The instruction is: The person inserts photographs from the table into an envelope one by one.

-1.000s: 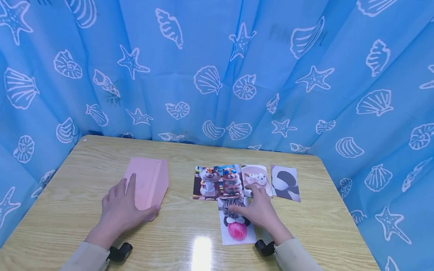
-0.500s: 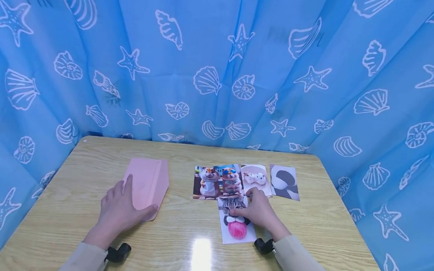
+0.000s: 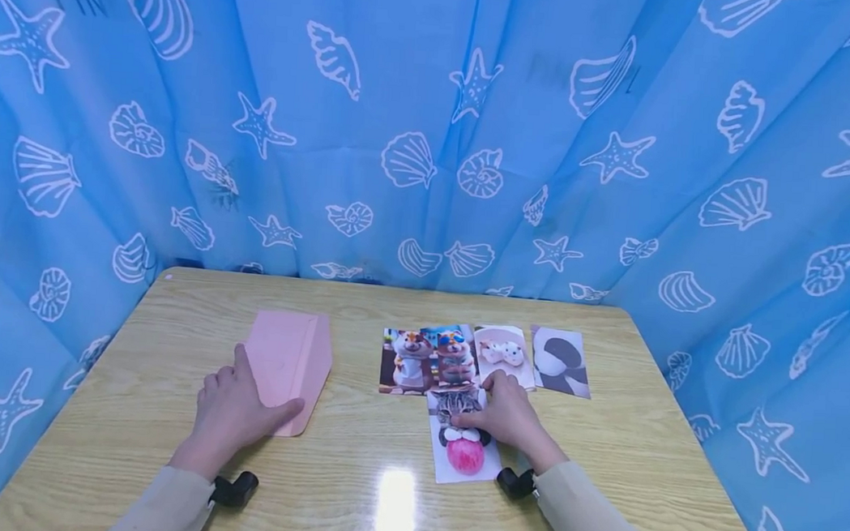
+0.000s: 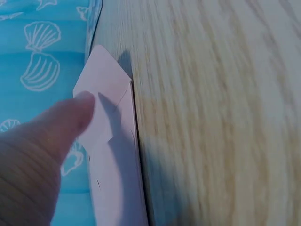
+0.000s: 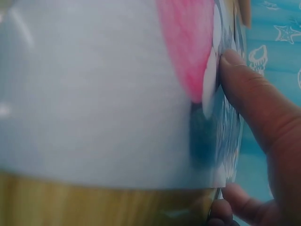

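On the left of the table lies a pink envelope [image 3: 289, 363], its pointed flap toward the right. My left hand [image 3: 229, 412] rests at its lower left side, fingers straight and the thumb stretched over the lower part; in the left wrist view the thumb overlaps the envelope [image 4: 106, 80]. Right of centre is a photo card [image 3: 449, 466] showing a striped cat with a pink ball. My right hand [image 3: 507, 417] grips that card by its right edge. Its thumb [image 5: 235, 66] presses on the printed face, while the other fingers curl at the edge.
Behind the cat card lie more photo cards: one with a hamster [image 3: 408, 362], an overlapping hamster in blue sunglasses [image 3: 456, 357], two white animals [image 3: 502, 350], and a grey-and-white picture [image 3: 559, 361]. A blue shell-patterned curtain [image 3: 433, 136] hangs behind the wooden table [image 3: 352, 497].
My right fingers and thumb have drawn closer together at the cat card's edge. My left hand has shifted slightly left off the envelope. The cards and envelope lie about where they were.
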`<control>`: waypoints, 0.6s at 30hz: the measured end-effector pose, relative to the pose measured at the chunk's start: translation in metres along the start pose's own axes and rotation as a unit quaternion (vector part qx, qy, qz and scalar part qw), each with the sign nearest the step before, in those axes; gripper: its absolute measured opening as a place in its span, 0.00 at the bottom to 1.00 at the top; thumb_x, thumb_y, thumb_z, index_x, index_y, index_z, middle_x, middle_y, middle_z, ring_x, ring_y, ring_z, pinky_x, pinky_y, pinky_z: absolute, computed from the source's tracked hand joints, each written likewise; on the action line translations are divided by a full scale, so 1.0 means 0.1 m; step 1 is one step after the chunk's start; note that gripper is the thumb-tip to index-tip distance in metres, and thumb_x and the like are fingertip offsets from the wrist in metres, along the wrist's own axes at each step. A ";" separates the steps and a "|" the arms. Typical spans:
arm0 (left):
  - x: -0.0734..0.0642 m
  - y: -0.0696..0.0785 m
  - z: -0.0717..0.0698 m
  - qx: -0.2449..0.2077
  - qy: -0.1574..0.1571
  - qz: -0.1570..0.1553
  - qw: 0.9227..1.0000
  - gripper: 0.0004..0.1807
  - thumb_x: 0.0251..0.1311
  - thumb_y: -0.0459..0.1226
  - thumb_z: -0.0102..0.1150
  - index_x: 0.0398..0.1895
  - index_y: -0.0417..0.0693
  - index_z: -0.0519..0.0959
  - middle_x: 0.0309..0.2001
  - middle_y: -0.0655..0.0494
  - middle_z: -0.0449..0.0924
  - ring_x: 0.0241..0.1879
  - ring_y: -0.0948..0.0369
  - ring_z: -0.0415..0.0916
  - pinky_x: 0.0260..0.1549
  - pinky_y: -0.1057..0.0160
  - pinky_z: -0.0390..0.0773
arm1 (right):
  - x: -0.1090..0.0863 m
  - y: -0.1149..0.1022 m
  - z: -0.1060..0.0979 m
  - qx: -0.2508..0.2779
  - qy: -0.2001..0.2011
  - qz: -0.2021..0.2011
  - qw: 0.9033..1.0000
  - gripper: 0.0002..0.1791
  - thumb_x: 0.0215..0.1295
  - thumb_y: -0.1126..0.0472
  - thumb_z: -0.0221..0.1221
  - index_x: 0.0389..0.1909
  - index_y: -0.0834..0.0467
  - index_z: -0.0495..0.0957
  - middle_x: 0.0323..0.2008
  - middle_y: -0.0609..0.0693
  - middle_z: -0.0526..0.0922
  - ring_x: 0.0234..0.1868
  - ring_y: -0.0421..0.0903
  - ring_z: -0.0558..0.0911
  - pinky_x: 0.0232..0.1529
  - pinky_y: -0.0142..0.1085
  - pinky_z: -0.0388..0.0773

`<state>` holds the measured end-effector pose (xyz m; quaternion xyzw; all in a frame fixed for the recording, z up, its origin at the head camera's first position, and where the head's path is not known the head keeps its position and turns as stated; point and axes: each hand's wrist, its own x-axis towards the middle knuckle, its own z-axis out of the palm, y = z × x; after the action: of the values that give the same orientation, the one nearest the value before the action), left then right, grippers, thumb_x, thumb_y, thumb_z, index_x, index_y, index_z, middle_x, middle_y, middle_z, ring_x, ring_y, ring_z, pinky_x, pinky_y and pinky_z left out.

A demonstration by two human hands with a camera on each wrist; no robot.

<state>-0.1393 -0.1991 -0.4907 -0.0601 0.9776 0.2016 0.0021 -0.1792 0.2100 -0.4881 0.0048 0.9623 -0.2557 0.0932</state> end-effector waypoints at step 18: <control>0.10 -0.02 -0.14 0.051 -0.068 -0.046 0.995 0.77 0.28 0.71 0.70 0.61 0.13 0.48 0.44 0.15 0.62 0.46 0.26 0.64 0.44 0.35 0.67 | 0.02 0.02 -0.01 -0.001 -0.004 -0.004 1.000 0.45 0.29 0.35 0.77 0.41 0.59 0.66 0.31 0.52 0.69 0.31 0.49 0.68 0.29 0.39 0.63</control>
<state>-0.1483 -0.2073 -0.4791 -0.0912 0.9804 0.1550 0.0810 -0.1812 0.2125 -0.4882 0.0001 0.9621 -0.2553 0.0963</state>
